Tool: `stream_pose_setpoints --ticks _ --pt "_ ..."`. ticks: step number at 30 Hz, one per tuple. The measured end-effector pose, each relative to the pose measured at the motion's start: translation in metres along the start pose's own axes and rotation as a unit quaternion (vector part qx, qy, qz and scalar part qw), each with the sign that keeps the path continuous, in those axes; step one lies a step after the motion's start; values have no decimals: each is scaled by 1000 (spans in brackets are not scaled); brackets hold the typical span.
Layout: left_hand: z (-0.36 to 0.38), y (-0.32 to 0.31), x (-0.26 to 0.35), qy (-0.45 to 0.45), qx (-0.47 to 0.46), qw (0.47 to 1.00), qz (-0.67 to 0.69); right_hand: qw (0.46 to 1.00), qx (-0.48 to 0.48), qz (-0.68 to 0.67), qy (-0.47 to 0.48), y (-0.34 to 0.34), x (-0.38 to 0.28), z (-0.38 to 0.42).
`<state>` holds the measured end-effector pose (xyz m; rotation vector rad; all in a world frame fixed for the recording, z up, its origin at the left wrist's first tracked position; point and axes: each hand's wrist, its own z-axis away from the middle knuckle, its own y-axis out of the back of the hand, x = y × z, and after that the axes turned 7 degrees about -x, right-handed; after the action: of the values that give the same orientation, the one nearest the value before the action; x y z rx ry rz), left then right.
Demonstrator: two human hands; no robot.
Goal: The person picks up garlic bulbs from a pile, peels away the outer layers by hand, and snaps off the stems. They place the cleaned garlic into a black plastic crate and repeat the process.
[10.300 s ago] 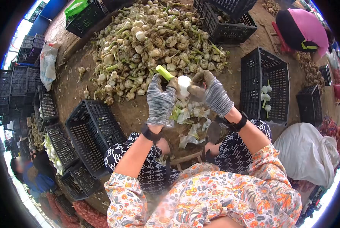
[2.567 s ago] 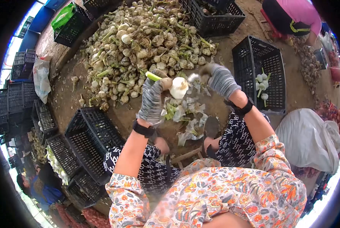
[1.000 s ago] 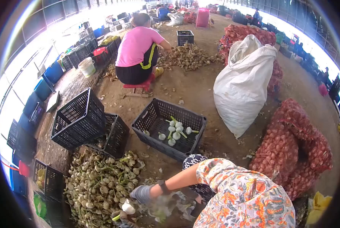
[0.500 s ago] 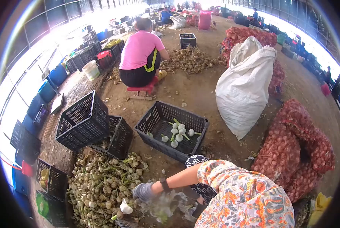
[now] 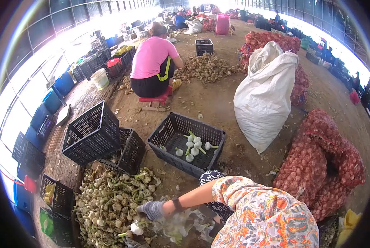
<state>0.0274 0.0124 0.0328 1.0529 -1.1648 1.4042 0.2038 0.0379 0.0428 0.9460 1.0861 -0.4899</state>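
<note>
At the bottom edge my left hand (image 5: 134, 240), in a dark dirty glove and partly cut off by the frame, is closed on a white garlic bulb (image 5: 136, 228). The bulb's green stem points left. My right hand (image 5: 151, 210), in a grey glove, is just above and to the right of that bulb, apart from it. Its fingers are curled at the edge of a heap of unpeeled garlic (image 5: 106, 198); what they pinch is hidden. Loose pale skins (image 5: 185, 225) lie beneath my right forearm.
A black crate (image 5: 168, 155) ahead contains several clean garlic bulbs (image 5: 193, 144). Stacked black crates (image 5: 90, 134) stand left. A white sack (image 5: 263, 99) and red net bags of garlic (image 5: 313, 165) are on the right. A person in pink (image 5: 154, 58) sits ahead beside another garlic heap (image 5: 209, 66).
My right hand has shifted slightly left toward the heap. The bulb in my left hand has moved slightly down, and its stem has swung further left.
</note>
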Motion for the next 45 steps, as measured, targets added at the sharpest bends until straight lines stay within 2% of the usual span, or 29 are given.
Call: stream_pose_setpoints --ticks 4,9,12,15,18,21,24,30,33,36,39,42,45 --pt "0 5 1 -3 1 1000 4 1000 2 -17 19 4 -11 11" --pt "1 8 -1 -6 2 1000 11 995 -12 100 13 -33 71 -49" --pt "1 7 -1 -6 2 1000 13 996 -1 78 43 -10 24 -17" --pt "1 5 0 -3 4 1000 19 993 58 51 84 -15 25 -17" --pt "3 4 -1 0 4 1000 20 1000 12 -3 -3 -4 7 -7" --pt "3 4 -1 2 3 1000 22 999 34 26 11 -8 13 -8" --pt "2 2 0 3 1 1000 24 999 8 37 -20 -7 16 -14" --pt "6 4 -2 3 -4 999 31 996 55 50 53 -11 22 -16" --pt "7 4 -4 3 -5 999 36 995 76 64 21 -12 18 -15" --pt "7 7 -6 0 -6 999 42 998 68 -11 -4 -11 19 -16" --pt "6 10 -7 -2 -4 999 48 993 106 -35 26 -16 25 -19" --pt "5 11 -8 -1 -3 999 54 994 -26 -75 -81 -8 22 -22" --pt "7 12 -8 0 -3 999 54 993 15 -111 -30 -6 9 -7"
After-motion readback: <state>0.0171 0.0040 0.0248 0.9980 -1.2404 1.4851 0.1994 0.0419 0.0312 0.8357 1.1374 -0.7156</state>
